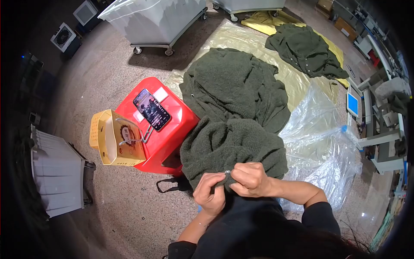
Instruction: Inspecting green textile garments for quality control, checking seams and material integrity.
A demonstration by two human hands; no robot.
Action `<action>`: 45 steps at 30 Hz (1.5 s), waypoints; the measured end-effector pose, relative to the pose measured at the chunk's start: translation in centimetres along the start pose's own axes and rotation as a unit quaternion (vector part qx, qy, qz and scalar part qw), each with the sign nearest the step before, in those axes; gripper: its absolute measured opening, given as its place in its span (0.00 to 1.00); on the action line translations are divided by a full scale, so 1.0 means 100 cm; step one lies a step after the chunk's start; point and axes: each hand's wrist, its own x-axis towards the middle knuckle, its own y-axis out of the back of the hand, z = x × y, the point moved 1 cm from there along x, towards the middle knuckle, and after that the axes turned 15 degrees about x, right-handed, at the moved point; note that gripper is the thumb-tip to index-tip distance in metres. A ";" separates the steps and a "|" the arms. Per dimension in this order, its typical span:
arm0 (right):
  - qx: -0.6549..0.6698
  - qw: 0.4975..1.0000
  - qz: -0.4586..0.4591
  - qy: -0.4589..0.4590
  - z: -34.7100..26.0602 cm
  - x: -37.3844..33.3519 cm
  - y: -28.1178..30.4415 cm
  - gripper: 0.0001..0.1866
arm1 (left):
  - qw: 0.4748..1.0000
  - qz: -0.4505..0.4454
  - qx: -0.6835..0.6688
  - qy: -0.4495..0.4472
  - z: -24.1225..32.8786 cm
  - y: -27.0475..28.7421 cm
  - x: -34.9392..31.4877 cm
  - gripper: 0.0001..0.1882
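Observation:
A dark green knit garment (235, 144) lies bunched over my lap. My left hand (210, 192) pinches its near edge between thumb and fingers. Close beside it, my right hand (249, 179) is curled closed on the same edge. Between the fingertips of both hands shows a small shiny piece (227, 172), perhaps a button or snap; it is too small to make out. Just beyond my lap rests a large heap of the same green knitwear (233, 82), touching the garment I hold.
On my left, a red stool (166, 149) carries a phone (152, 110) with a lit screen, a yellow box (123, 142) and small scissors-like snips (148, 134). Plastic sheeting (310, 125) covers the floor at right, with another green pile (306, 49) farther off. Grey wheeled bins (155, 21) stand beyond.

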 end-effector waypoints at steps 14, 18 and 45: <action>0.292 0.916 -0.151 -0.229 0.003 -0.010 0.005 0.38 | 0.856 -0.420 -0.148 0.264 -0.015 0.036 0.013 0.07; 0.252 0.833 -0.431 -0.236 0.014 -0.019 0.006 0.35 | 0.803 -0.517 -0.189 0.228 -0.004 0.033 0.006 0.11; -0.030 0.879 0.044 -0.474 0.335 -0.085 0.113 0.18 | 0.903 -0.205 -0.140 0.351 -0.057 0.003 0.015 0.08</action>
